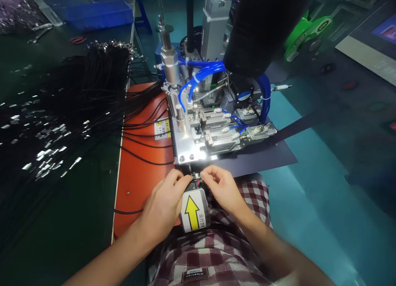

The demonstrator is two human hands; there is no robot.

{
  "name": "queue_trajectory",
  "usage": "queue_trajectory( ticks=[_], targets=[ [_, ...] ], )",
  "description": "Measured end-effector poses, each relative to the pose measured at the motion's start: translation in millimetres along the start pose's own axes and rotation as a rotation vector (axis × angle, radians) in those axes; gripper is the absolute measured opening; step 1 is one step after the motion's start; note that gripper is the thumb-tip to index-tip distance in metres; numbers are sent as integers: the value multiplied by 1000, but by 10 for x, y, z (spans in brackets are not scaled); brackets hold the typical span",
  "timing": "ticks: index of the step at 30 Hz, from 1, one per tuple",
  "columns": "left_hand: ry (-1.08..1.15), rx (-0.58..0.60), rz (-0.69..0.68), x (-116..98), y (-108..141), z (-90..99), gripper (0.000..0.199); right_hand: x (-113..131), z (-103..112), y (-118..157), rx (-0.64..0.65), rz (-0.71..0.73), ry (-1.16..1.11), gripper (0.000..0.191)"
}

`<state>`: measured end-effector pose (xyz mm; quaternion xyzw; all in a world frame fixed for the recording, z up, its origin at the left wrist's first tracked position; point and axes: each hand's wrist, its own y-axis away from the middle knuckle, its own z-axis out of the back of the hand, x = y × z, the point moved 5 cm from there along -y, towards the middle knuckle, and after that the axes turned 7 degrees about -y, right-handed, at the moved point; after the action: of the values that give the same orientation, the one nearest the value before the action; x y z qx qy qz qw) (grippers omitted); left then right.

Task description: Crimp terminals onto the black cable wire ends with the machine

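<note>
My left hand (163, 201) is closed in a pinch at the front of the machine (219, 141). A black cable (128, 212) runs from the left under this hand. Between my two hands sits a small shiny metal connector (196, 176), at the machine's front feed end. The thumb and forefinger of my right hand (225, 190) are pinched together at the connector's right side. Its exact shape is too small to make out. Right below the fingertips is a guard with a yellow arrow label (192, 211), the arrow pointing away from me.
An orange board (139, 183) lies left of the machine, crossed by several black cables (145, 134). A big bundle of cables (102, 71) with metal ends covers the dark table at left. Behind are a blue bin (99, 14), blue air tubes (210, 67) and a green reel (305, 36).
</note>
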<state>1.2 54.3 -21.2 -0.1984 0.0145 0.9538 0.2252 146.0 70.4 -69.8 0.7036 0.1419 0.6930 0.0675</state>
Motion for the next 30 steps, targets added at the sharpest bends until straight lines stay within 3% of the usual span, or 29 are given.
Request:
queue_trajectory(
  ticks=[5, 9, 30],
  targets=[
    [-176, -29, -182, -46, -25, 18, 33, -10, 20, -18, 3, -26, -49, 26],
    [-215, -36, -242, -42, -50, 26, 30, -43, 21, -33, 7, -47, -66, 26],
    [-225, -32, -221, -37, -70, 29, 34, -15, 10, -36, 5, -60, -64, 26]
  ],
)
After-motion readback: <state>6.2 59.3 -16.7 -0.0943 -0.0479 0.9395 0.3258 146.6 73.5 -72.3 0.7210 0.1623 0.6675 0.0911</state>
